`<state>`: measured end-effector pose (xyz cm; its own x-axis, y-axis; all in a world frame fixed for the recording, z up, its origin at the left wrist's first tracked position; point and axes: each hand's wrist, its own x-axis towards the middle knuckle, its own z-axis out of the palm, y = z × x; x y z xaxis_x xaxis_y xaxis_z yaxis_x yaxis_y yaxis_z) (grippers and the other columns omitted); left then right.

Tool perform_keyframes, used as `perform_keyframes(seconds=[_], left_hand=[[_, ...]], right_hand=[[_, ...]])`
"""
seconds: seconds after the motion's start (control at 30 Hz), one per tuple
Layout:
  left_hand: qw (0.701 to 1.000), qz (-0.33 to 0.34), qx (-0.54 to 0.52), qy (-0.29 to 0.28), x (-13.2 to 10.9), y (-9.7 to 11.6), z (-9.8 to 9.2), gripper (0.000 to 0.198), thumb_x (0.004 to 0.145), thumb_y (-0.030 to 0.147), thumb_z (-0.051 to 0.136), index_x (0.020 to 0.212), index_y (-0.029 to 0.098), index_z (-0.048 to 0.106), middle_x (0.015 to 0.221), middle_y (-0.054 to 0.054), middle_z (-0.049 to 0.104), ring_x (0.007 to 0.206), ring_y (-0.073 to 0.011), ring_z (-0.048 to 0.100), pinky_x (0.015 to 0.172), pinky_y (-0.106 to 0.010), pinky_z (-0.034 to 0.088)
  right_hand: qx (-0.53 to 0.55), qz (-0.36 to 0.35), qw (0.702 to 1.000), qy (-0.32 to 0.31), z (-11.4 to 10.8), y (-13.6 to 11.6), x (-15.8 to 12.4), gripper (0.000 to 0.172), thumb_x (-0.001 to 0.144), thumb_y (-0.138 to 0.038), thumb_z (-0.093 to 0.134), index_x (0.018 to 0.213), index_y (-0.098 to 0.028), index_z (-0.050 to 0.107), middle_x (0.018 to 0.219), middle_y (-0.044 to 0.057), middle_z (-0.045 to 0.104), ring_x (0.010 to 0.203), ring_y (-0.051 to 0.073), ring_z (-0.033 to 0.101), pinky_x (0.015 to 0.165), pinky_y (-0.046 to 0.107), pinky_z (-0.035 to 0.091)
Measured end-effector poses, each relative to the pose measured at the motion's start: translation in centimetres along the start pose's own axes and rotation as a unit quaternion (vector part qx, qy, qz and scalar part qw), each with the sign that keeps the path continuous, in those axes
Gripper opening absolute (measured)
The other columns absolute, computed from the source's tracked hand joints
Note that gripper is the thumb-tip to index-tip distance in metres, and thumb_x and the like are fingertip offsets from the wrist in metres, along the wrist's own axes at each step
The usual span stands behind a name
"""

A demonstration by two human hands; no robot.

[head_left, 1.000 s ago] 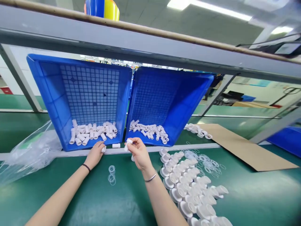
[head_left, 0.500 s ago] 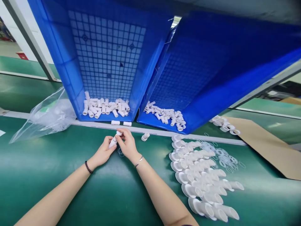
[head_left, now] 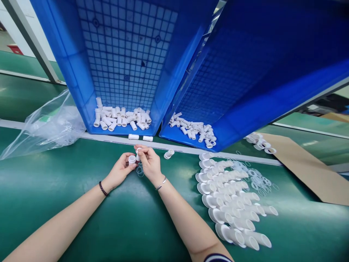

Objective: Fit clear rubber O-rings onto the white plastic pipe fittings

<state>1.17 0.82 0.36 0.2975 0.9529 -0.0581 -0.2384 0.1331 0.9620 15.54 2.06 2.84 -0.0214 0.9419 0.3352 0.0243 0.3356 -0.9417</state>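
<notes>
Head view: left hand (head_left: 120,173) grips a white tube (head_left: 132,160), right hand (head_left: 151,163) pinches another (head_left: 138,155). Two tubes (head_left: 133,137) lie along the counter's (head_left: 122,225) grey edge

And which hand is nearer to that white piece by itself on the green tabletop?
Right. The right hand is just left of the lone white piece, not touching it; the left hand is farther left, beyond the right one.
</notes>
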Motion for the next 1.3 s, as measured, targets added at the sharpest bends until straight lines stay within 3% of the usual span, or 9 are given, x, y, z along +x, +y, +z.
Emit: perform_keyframes(seconds=[0.2, 0.27, 0.43, 0.57, 0.7, 0.77, 0.93, 1.07, 1.3], left_hand=[[0.999, 0.001, 0.044, -0.01, 0.0, -0.5, -0.5, 0.036, 0.076, 0.031, 0.071, 0.105, 0.018, 0.055, 0.097, -0.004, 0.066, 0.089, -0.0178, 0.06, 0.084, -0.033, 0.047], [0.997, 0.01, 0.074, -0.013, -0.1, -0.4, -0.5, 0.037, 0.075, 0.031, 0.071, 0.106, 0.018, 0.058, 0.101, -0.005, 0.067, 0.092, -0.0197, 0.061, 0.087, -0.035, 0.046], [0.995, 0.047, 0.086, 0.004, -0.2, 0.2, -0.3, 0.037, 0.076, 0.034, 0.07, 0.108, 0.018, 0.059, 0.099, -0.006, 0.068, 0.092, -0.0207, 0.062, 0.085, -0.034, 0.048], [0.998, 0.046, 0.015, 0.044, 0.0, 0.3, -0.7, 0.056, 0.081, 0.033, 0.068, 0.128, 0.021, 0.041, 0.099, -0.006, 0.068, 0.078, -0.0149, 0.063, 0.08, -0.032, 0.049], [0.996, 0.053, -0.005, 0.065, 0.2, 0.1, -1.1, 0.048, 0.085, 0.034, 0.063, 0.127, 0.021, 0.042, 0.102, -0.007, 0.065, 0.074, -0.0126, 0.059, 0.074, -0.029, 0.049], [0.996, 0.052, -0.004, 0.069, 0.2, 0.1, -1.1, 0.048, 0.084, 0.033, 0.063, 0.127, 0.021, 0.044, 0.105, -0.007, 0.063, 0.075, -0.0127, 0.058, 0.071, -0.028, 0.049], [0.996, 0.042, 0.04, 0.068, 0.1, 0.4, -1.1, 0.048, 0.083, 0.033, 0.063, 0.127, 0.02, 0.049, 0.109, -0.007, 0.06, 0.075, -0.0124, 0.055, 0.07, -0.026, 0.047], [0.994, 0.033, 0.093, 0.054, 0.0, 0.2, -1.3, 0.048, 0.082, 0.034, 0.064, 0.124, 0.018, 0.049, 0.107, -0.008, 0.062, 0.077, -0.0144, 0.056, 0.071, -0.027, 0.046], [0.959, 0.042, 0.272, 0.061, -0.2, 0.0, -1.3, 0.037, 0.077, 0.038, 0.068, 0.107, 0.02, 0.055, 0.097, -0.005, 0.065, 0.086, -0.0202, 0.06, 0.08, -0.032, 0.044]], right_hand=[[0.092, -0.011, 0.995, 0.039, 0.9, 0.2, -0.6, 0.018, 0.093, -0.039, 0.055, 0.089, -0.021, 0.054, 0.115, 0.01, 0.064, 0.105, 0.022, 0.065, 0.088, 0.039, 0.054], [0.082, -0.002, 0.997, 0.006, 0.8, -0.1, -0.5, 0.02, 0.093, -0.04, 0.054, 0.089, -0.021, 0.054, 0.115, 0.01, 0.064, 0.104, 0.022, 0.066, 0.086, 0.038, 0.054], [-0.045, 0.006, 0.986, -0.163, -0.3, -0.6, 0.2, 0.013, 0.091, -0.034, 0.058, 0.091, -0.022, 0.061, 0.117, 0.008, 0.066, 0.117, 0.02, 0.058, 0.1, 0.038, 0.044], [-0.189, -0.007, 0.971, -0.146, -2.4, -0.3, 1.5, 0.019, 0.094, -0.024, 0.05, 0.11, -0.021, 0.061, 0.114, 0.007, 0.065, 0.109, 0.017, 0.059, 0.094, 0.033, 0.046], [-0.377, 0.045, 0.901, -0.208, -4.4, 0.3, 2.3, 0.01, 0.087, -0.014, 0.058, 0.091, -0.018, 0.067, 0.091, 0.005, 0.065, 0.086, 0.017, 0.06, 0.08, 0.03, 0.046], [-0.411, 0.074, 0.879, -0.23, -4.7, 0.5, 2.2, 0.01, 0.084, -0.017, 0.064, 0.093, -0.018, 0.067, 0.092, 0.005, 0.063, 0.082, 0.016, 0.059, 0.075, 0.029, 0.045], [-0.436, 0.095, 0.863, -0.239, -4.0, 0.4, 1.9, 0.005, 0.085, -0.014, 0.06, 0.083, -0.017, 0.063, 0.085, 0.004, 0.059, 0.074, 0.015, 0.055, 0.069, 0.027, 0.041], [-0.431, 0.086, 0.869, -0.225, -3.8, 0.2, 2.0, 0.011, 0.086, -0.009, 0.054, 0.079, -0.017, 0.057, 0.084, 0.004, 0.059, 0.074, 0.016, 0.054, 0.067, 0.027, 0.038], [-0.321, 0.032, 0.928, -0.188, -2.7, -1.7, 1.5, 0.008, 0.092, -0.014, 0.047, 0.086, -0.019, 0.048, 0.082, 0.001, 0.058, 0.074, 0.015, 0.054, 0.067, 0.026, 0.039]])
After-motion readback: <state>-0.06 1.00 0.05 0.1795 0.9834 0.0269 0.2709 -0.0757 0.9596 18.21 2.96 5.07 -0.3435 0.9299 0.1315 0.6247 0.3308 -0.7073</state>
